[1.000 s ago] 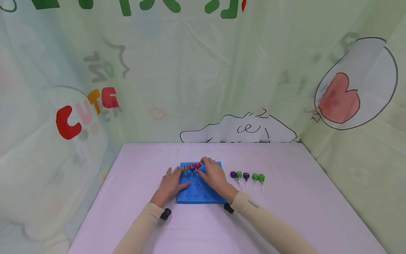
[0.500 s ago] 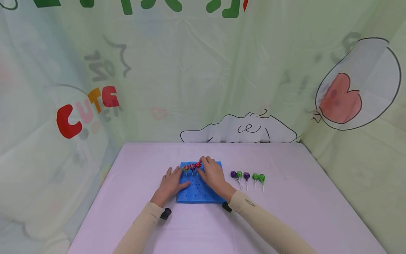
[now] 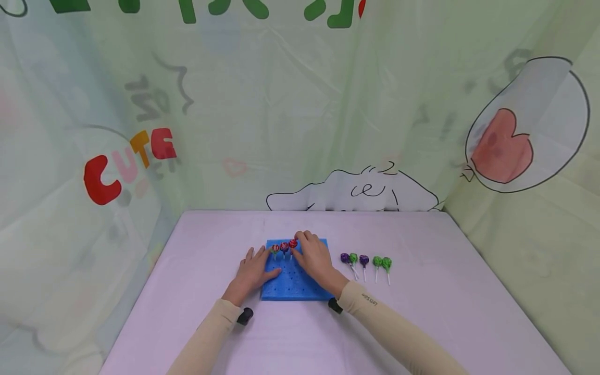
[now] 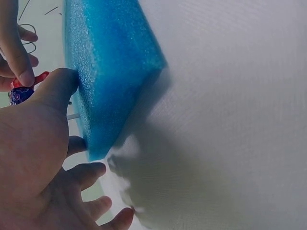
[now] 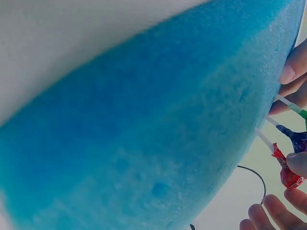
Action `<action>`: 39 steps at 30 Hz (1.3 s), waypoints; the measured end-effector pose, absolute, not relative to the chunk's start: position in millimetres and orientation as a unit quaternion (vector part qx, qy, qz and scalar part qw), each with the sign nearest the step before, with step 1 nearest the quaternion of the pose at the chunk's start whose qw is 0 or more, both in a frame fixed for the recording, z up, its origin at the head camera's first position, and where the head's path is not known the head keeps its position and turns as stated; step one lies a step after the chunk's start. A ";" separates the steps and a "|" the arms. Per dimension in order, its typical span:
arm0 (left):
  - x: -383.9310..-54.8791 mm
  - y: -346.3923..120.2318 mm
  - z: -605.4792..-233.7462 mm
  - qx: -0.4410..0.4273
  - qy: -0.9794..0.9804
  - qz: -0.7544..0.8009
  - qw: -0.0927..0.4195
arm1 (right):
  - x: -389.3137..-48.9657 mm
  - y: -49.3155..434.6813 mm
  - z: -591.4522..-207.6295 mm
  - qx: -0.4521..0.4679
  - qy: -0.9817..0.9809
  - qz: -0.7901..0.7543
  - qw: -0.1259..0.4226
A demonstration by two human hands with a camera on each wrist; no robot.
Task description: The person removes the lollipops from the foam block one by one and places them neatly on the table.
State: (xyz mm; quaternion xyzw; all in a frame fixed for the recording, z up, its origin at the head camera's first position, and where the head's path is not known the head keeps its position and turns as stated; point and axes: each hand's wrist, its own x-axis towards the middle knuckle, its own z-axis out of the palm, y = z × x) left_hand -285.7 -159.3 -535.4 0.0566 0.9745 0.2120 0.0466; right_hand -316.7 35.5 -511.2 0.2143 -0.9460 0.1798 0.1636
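A blue foam block (image 3: 292, 290) with rows of small holes lies mid-table. Three lollipops stand upright along its far left part: a red-and-green one (image 3: 275, 249), a red-and-purple one (image 3: 284, 247) and a red one (image 3: 292, 243). My right hand (image 3: 317, 260) pinches the red lollipop's head (image 5: 288, 177) between thumb and fingers, its white stick in the foam. With fingers spread, my left hand (image 3: 251, 271) rests against the block's left side, its thumb on the top face. In the left wrist view the block's side (image 4: 115, 62) hides most of the sticks.
Right of the block, loose lollipops lie on the pale table (image 3: 422, 323): a purple one (image 3: 345, 257) crossing a green one (image 3: 353, 258), another purple one (image 3: 364, 259) and two green ones (image 3: 382, 262). A printed curtain (image 3: 225, 104) surrounds the table's back and sides.
My right wrist and forearm have shifted slightly left since the earliest frame. My fingers stay at the red lollipop; the left hand, block and other lollipops look the same.
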 end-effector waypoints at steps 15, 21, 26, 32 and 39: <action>-287.1 -159.9 -537.3 0.053 0.974 0.213 0.052 | -318.3 37.5 -503.4 0.204 -0.943 0.197 0.173; -286.4 -159.6 -537.7 0.056 0.974 0.215 0.047 | -320.9 40.7 -500.4 0.205 -0.941 0.228 0.142; -286.1 -159.9 -539.3 0.055 0.973 0.221 0.048 | -321.7 43.4 -495.9 0.184 -0.949 0.245 0.074; -285.7 -161.2 -541.8 0.054 0.972 0.225 0.051 | -322.3 46.7 -488.4 0.154 -0.950 0.271 -0.011; -285.6 -161.7 -539.5 0.055 0.970 0.229 0.050 | -322.8 52.0 -482.2 0.158 -0.943 0.286 -0.064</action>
